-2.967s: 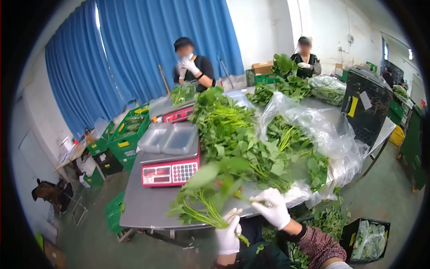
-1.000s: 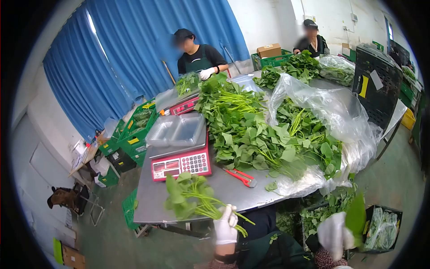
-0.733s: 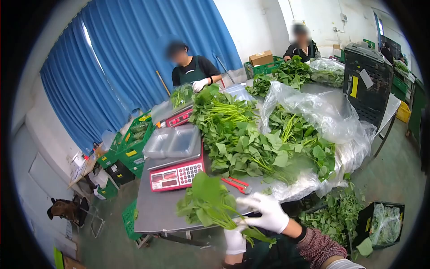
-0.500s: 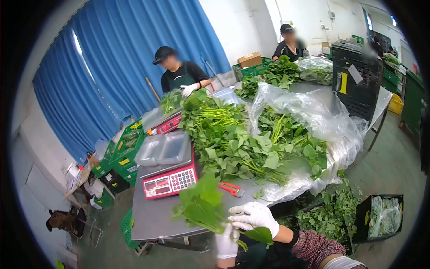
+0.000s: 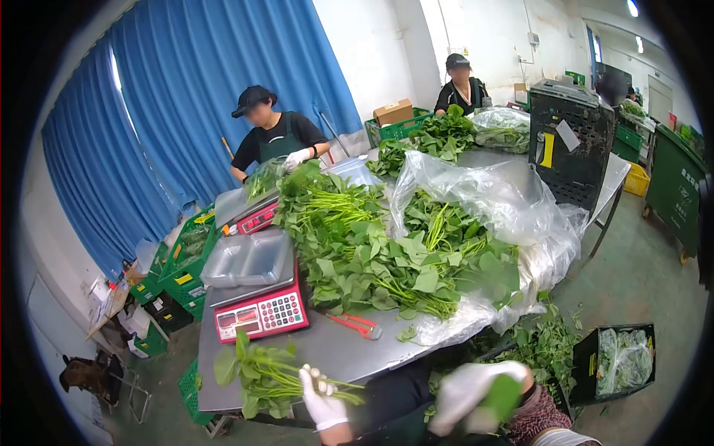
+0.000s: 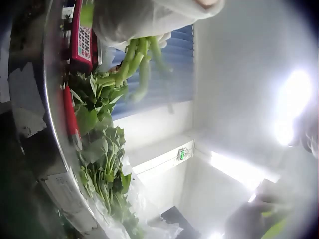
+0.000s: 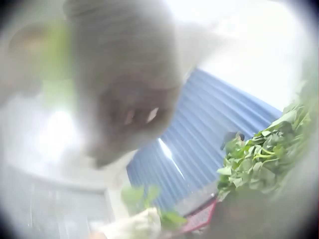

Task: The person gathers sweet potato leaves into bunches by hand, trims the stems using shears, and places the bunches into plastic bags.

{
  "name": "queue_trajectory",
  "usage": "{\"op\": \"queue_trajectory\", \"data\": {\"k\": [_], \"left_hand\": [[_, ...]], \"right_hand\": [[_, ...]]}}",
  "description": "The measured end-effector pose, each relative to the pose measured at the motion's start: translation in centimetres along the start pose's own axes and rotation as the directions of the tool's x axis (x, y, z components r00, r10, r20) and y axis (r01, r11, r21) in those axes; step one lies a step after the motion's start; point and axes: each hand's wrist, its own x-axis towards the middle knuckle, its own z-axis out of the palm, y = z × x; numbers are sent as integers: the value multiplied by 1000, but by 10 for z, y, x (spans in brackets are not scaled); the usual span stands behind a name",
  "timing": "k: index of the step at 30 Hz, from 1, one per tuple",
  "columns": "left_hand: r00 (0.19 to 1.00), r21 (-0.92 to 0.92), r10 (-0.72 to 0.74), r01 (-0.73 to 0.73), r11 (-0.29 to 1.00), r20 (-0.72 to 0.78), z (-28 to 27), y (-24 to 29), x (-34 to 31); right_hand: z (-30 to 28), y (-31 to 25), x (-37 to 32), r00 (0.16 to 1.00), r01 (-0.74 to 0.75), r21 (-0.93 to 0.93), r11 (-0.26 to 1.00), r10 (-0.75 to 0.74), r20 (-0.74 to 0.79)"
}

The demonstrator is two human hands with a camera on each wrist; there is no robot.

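My gloved left hand (image 5: 324, 400) grips a bunch of leafy green stems (image 5: 271, 375) at the table's near edge, leaves pointing left and cut ends sticking out to the right. In the left wrist view the stem ends (image 6: 137, 59) come out below the glove (image 6: 134, 20). My gloved right hand (image 5: 470, 398), blurred, is in front of my body, apart from the bunch, with a single green leaf (image 5: 503, 399) held at its fingers. On the table between the bunch and the big heap of greens (image 5: 379, 253) lies a red utility knife (image 5: 355, 325).
A red scale (image 5: 262, 312) bearing clear plastic trays (image 5: 249, 258) stands left of the heap. Plastic sheeting (image 5: 483, 193) lies over the heap's right side. Loose greens (image 5: 547, 338) and a black crate of bagged greens (image 5: 617, 364) are below, right. Two people work across the table.
My right hand came to the bunch, then swung away right with a leaf. An earlier leaf dropped near the crate at right. The left hand keeps the bunch, now further left in view.
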Motion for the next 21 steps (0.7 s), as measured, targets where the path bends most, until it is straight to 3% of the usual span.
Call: {"op": "queue_trajectory", "data": {"k": [3, 4, 5, 7, 8, 9, 11, 15, 18, 19, 21], "left_hand": [[995, -112, -88, 92, 990, 40, 0, -3, -6], [980, -108, -130, 147, 983, 151, -9, -8, -4], [949, -95, -167, 199, 975, 267, -11, -9, -3], [932, -69, -232, 260, 963, 277, -16, -11, -2], [950, -26, -217, 228, 973, 227, -11, -9, -5], [965, 17, -196, 196, 980, 176, -6, -8, -9], [960, 12, -186, 187, 982, 211, -8, -9, -11], [964, 90, -158, 142, 986, 215, -3, -8, -13], [980, 112, -121, 103, 988, 161, 4, -7, -20], [988, 83, -103, 94, 992, 113, 4, -7, -19], [987, 73, -117, 109, 991, 114, -5, -2, -14]], "right_hand": [[-31, -18, -2, 987, 24, -443, 896, -91, -130], [-43, -25, 0, 977, 17, -574, 819, -135, -164], [-56, -31, 4, 963, 6, -692, 722, -190, -189], [-86, -41, 13, 927, -31, -878, 477, -315, -203], [-112, -36, 19, 924, -174, -958, 228, -299, -239], [-143, -24, 25, 915, -301, -953, -42, -293, -277], [-191, -7, 35, 863, -460, -881, -105, -287, -416], [-236, 25, 46, 934, -347, -906, -243, -175, -311], [-248, 46, 50, 989, -117, -900, -420, 35, -144], [-244, 36, 54, 990, -113, -900, -421, 33, -140], [-230, -1, 63, 935, -346, -795, -497, -249, -252]]}}
